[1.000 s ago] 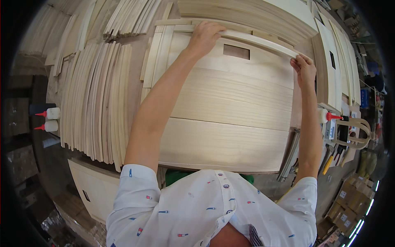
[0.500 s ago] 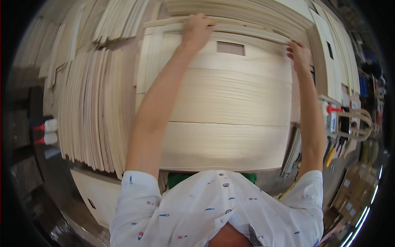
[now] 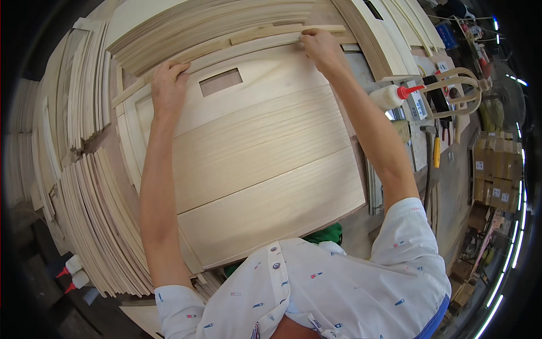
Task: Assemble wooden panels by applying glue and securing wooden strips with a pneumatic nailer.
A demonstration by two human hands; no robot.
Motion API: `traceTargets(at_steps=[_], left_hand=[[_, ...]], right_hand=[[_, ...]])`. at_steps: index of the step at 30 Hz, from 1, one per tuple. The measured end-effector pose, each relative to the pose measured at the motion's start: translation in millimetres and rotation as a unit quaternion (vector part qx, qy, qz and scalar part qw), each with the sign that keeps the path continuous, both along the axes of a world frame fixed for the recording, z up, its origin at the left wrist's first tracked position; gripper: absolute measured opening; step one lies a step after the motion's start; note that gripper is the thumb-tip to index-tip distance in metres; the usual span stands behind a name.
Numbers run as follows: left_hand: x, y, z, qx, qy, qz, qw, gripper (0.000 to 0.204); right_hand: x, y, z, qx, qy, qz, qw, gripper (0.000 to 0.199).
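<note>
A pale wooden panel (image 3: 265,135) made of wide boards lies flat in front of me, with a rectangular cutout (image 3: 221,83) near its far edge. Along that far edge runs a thin wooden strip (image 3: 243,52). My left hand (image 3: 168,90) is closed at the strip's left part, fingers curled over it. At its right end, my right hand (image 3: 320,50) pinches the strip between thumb and fingers. Part of the strip's left end is hidden under my left hand. Another wooden batten (image 3: 271,33) lies just beyond it.
Stacked wooden strips (image 3: 101,220) stand to the left, and a stack of boards (image 3: 197,31) lies beyond the panel. On the right are a white glue bottle (image 3: 387,98) with a red cap, a hammer with a yellow handle (image 3: 436,151) and bent wooden loops (image 3: 460,93).
My view has turned, so the panel now appears tilted. My right hand, with fingers apart before, has closed on the strip's right end. My left hand has shifted toward the strip's left end.
</note>
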State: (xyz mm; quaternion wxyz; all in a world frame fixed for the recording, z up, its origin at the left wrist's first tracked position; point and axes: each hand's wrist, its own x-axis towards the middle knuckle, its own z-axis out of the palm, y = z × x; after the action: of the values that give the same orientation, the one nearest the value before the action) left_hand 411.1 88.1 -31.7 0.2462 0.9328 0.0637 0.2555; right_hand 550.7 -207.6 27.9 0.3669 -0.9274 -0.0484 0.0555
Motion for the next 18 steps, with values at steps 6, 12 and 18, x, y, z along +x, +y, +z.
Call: traceTargets(at_steps=[6,12,18], left_hand=[[3.0,8.7,-3.8,0.047,0.019,-0.003,0.999,0.018],[8.7,5.8,-7.2,0.024,0.021,0.003,1.000,0.018],[8.5,6.1,-8.2,0.100,0.038,0.024,0.994,0.019]], right_hand=[[-11.2,17.1,6.6,-0.048,-0.089,0.003,0.995,0.030],[2.0,4.3,-5.9,-0.050,-0.114,0.016,0.992,0.032],[-41.4,-74.8,30.0,0.074,-0.121,0.095,0.985,0.033]])
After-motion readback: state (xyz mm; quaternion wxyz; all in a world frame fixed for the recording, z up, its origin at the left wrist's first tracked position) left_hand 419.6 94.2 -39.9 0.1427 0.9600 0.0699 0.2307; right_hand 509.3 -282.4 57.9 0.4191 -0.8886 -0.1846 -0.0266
